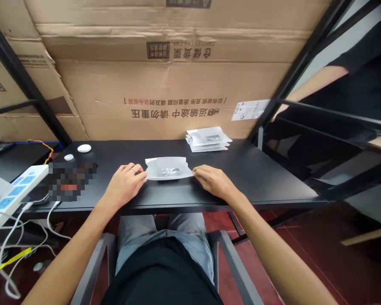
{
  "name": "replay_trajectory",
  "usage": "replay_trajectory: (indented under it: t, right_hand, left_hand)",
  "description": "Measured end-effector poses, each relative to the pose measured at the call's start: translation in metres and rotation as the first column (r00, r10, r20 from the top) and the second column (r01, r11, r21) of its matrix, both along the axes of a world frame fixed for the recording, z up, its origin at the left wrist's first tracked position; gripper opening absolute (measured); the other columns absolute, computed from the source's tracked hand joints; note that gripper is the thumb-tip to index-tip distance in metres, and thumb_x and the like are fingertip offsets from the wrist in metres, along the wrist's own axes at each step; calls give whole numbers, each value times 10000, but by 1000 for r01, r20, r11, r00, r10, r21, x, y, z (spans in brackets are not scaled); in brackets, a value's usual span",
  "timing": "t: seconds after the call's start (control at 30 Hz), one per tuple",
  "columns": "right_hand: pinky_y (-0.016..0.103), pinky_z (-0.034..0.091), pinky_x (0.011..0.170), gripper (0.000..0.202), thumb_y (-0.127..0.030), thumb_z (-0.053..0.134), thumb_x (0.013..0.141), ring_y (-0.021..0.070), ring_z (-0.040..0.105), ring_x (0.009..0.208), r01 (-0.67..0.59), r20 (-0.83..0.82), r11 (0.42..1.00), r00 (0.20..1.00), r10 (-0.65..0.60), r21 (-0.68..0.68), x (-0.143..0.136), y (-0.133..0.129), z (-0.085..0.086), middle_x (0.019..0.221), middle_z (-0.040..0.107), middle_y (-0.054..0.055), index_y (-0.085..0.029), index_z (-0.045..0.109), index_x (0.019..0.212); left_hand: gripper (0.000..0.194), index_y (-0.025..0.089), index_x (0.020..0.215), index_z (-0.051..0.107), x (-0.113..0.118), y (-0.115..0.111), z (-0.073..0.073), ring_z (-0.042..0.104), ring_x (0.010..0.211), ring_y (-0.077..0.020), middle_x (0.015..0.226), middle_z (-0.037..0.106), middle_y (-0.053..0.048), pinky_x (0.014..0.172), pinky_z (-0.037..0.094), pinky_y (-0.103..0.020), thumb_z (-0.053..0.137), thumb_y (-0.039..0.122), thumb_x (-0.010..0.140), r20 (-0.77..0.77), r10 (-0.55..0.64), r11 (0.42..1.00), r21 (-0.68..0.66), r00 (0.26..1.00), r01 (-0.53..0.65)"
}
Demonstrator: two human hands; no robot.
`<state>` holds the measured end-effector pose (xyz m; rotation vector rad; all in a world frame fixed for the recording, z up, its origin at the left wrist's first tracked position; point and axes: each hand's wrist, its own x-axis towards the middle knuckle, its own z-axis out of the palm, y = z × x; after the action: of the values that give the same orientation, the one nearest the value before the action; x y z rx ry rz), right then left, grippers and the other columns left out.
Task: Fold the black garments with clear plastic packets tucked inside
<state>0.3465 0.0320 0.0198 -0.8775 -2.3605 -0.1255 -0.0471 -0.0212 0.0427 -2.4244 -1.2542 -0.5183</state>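
A frosted, whitish plastic bag [158, 164] lies near the front of the black table, with small shiny metal pieces showing dimly through it. My left hand [126, 182] grips the bag's left edge, fingers closed on it. At the opposite edge, my right hand [214, 181] pinches the right corner between thumb and fingers. The bag is held roughly level between both hands, close to the tabletop. Farther back, to the right, sits a stack of similar frosted bags [206, 146], the top one with a dark patch inside.
Upright cardboard [178, 84] backs the black table [241, 169]. At left are a white power strip [15, 192] with cables, a blurred-out item [71, 182], a white oval object [84, 148] and a small white round piece [69, 157]. Another person's arm [317, 87] is beyond the right frame.
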Motion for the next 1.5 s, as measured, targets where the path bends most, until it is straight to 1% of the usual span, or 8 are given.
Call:
replay_trajectory:
  t: [0.13,0.47,0.83,0.97,1.1,1.2,1.37,1.5]
  right_hand:
    - [363,675,906,200,-248,591,1142,249,842,997,-32,-80,999,996,30,-19,1,1,-4,1173,868,94,-253,785,1093]
    - [522,676,1062,191,-300,660,1119,333,806,1184,7,-24,1000,1000,-7,6,-6,-20,13,1267,855,125,-267,809,1233]
    - [586,606,1200,401,-199,650,1112,412,730,1395,-21,228,1000,973,17,14,-100,-23,16,1485,747,278,-89,684,1497]
    - [558,645,1072,397,-290,702,1107,431,796,1222,32,375,999,927,-15,-38,-107,-14,13,1318,795,305,-27,720,1404]
    - [459,662,953,344,-66,554,1092,357,832,1084,71,434,997,899,-63,-2,-105,-6,10,1221,836,227,-94,758,1368]
    - [432,673,968,394,-45,531,1089,315,829,1123,-26,351,998,935,45,-58,-96,0,9,1270,840,182,-150,757,1394]
    - [449,639,1179,430,-106,489,1129,261,759,1380,-394,5,905,916,400,-161,-65,-8,16,1454,800,142,-239,738,1453]
    - [481,593,1269,447,-78,504,1102,255,710,1481,-482,-104,842,876,472,-240,-38,-25,22,1466,808,115,-263,771,1410]
  left_hand:
    - [318,282,1356,786,24,4,0,720,1115,-296,1303,786,-90,906,570,-448,772,419,1070,101,-47,997,-60,994,53]
    - [218,265,1053,777,53,20,0,763,1033,-239,1112,818,-57,824,572,-354,585,283,1153,174,0,997,-79,985,14]
    - [232,248,1105,726,66,14,19,774,1054,-236,1108,807,-71,829,548,-334,549,385,1167,389,79,997,-44,918,-67]
    - [357,272,1240,702,48,23,13,793,917,-302,955,822,-61,786,556,-381,611,590,1107,402,441,878,-379,803,-293]
    - [363,272,1359,649,28,42,-4,793,751,-248,846,825,-10,744,594,-346,672,484,1065,481,468,706,-708,741,13]
    - [404,261,1396,648,22,55,-11,780,706,-215,827,822,13,742,603,-322,713,395,1021,574,441,705,-698,691,130]
    - [358,281,1348,720,7,73,-5,817,946,-251,917,849,-9,923,606,-350,675,248,993,362,454,779,-605,814,-165]
    - [421,273,1423,746,-12,83,7,778,1219,-388,1237,830,-158,1059,593,-518,615,218,1026,135,576,743,-498,806,-448]
